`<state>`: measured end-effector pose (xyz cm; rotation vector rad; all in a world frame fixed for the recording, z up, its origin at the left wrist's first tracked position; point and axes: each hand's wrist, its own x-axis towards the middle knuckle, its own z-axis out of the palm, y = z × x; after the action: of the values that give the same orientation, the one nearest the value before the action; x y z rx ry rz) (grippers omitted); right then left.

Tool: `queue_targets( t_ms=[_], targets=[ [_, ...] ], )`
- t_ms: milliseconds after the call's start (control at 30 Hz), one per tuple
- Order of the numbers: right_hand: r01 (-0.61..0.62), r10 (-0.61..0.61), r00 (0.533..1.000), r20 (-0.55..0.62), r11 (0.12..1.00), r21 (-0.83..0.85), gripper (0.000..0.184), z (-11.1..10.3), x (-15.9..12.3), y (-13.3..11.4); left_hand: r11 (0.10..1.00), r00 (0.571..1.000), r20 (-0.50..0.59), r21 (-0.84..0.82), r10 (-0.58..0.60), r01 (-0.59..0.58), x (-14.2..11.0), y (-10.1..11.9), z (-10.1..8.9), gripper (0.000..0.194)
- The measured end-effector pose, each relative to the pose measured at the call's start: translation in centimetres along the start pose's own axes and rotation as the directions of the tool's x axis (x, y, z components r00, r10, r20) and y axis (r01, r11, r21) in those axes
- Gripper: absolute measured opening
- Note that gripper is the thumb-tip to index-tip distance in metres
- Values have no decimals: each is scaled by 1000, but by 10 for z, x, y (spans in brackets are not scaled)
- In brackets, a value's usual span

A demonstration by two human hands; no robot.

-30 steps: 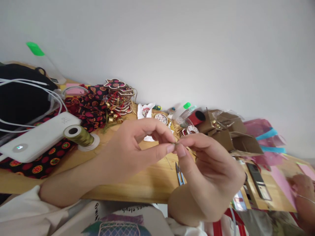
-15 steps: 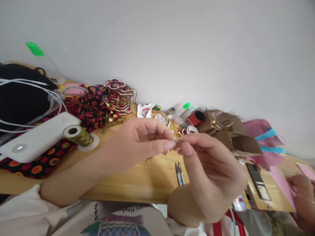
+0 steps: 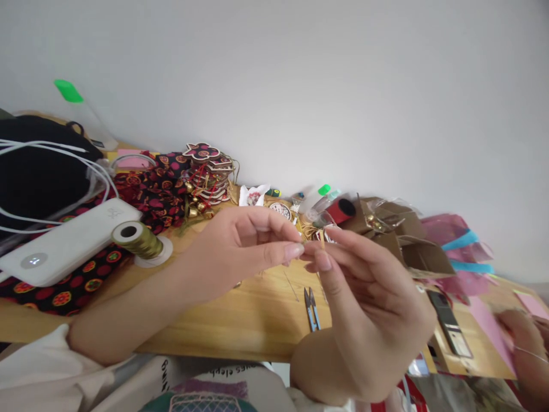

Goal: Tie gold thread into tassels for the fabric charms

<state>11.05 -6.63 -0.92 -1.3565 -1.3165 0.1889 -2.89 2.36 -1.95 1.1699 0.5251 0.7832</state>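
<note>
Above the wooden table, my left hand pinches a thin cord between thumb and forefinger; its fingers hide most of it. Close beside it, my right hand has thumb and fingers together on the same cord, where a short yellowish strand shows at the fingertips. Below the hands lie blue-handled thread snips, blades pointing away from me. A needle-like thin rod rests on the tabletop left of them. Left of my forearm is a spool of olive-green cord.
A white power bank with cables sits at left on patterned fabric. Farther back are stacked ornaments with bells. Right are an open cardboard box, pink mesh, a phone and another person's hand.
My right fingers have shifted slightly and spread, with the forefinger lifted; a yellowish strand now shows there. My left hand keeps its pinch. The camera view has tilted a little.
</note>
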Motion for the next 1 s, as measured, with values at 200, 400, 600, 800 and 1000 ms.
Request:
queue_targets(
  t_ms=[200,400,600,800,1000],
  targets=[
    [-11,11,1000,-5,1000,-25,22,1,1,0,999,999,-24,-9,49,-49,0,2,3,6],
    [21,-21,1000,4,998,-57,17,1,2,0,998,999,-23,-51,45,-46,-1,2,3,10],
    [-72,69,994,85,997,38,7,0,7,0,994,1000,-2,-112,-7,7,-2,2,1,15],
    [-68,47,978,205,993,97,8,-2,12,-2,985,998,54,-163,-42,51,-3,4,1,14],
    [-69,37,983,182,982,174,9,-2,10,0,984,996,70,-164,-55,65,-3,-3,-2,7]
  ],
)
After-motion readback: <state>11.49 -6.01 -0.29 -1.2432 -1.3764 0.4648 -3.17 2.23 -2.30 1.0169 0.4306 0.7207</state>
